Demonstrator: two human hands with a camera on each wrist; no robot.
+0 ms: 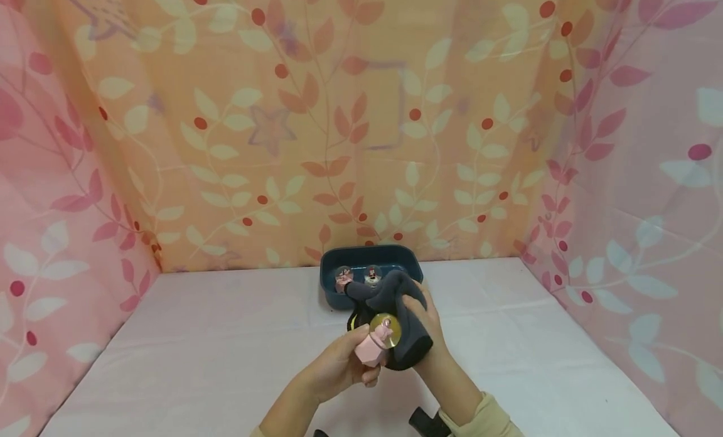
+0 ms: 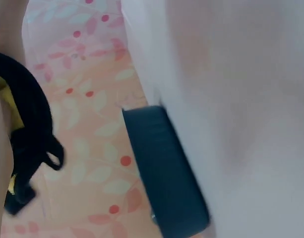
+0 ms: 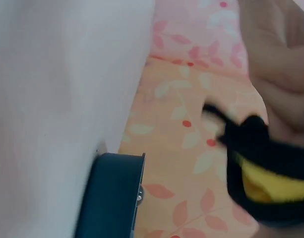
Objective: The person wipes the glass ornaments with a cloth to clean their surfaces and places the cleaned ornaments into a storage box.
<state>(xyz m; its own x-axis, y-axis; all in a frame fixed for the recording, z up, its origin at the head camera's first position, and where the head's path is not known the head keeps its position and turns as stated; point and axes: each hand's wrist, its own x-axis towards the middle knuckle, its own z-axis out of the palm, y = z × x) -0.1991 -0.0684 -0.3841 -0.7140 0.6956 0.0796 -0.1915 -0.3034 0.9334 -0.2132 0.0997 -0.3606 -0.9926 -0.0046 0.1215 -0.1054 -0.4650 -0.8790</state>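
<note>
Head view: you are holding a pink snow globe (image 1: 375, 344) in your left hand (image 1: 339, 365), fingers curled around its base to steady it, while your right hand (image 1: 423, 318) is gripping a dark cloth (image 1: 403, 336) against it, just near of the blue tray (image 1: 339, 296) on the bench (image 1: 198, 349).

Tray (image 1: 333, 292) is set on the table (image 1: 198, 349) near the back curtain (image 1: 339, 110); two globes (image 1: 371, 275) are held inside; hands (image 1: 339, 365) with cloth (image 1: 409, 346) are placed in front.

No legible text, label or number anywhere
</note>
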